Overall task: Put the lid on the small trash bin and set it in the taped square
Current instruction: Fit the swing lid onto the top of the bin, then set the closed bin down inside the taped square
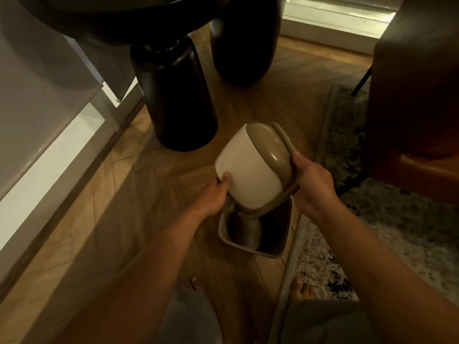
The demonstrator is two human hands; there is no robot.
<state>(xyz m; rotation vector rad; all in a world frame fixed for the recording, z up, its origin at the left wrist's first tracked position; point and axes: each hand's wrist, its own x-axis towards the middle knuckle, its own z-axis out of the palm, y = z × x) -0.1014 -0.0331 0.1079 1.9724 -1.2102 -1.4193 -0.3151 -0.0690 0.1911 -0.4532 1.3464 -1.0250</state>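
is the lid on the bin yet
No. Both hands, left and right, hold the lid tilted above the bin, whose top is open.

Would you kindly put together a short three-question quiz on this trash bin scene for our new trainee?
1. True or false: the lid is already seated on the bin.
2. Which hand grips the lid's taupe rim side? A) left hand B) right hand
3. Fill in: the open bin stands on the wooden floor, right beside the edge of the ____.

Key
1. False: the lid is held tilted above the open bin, in both hands.
2. B: the right hand holds the rim side; the left hand holds the white dome side.
3. Rug.
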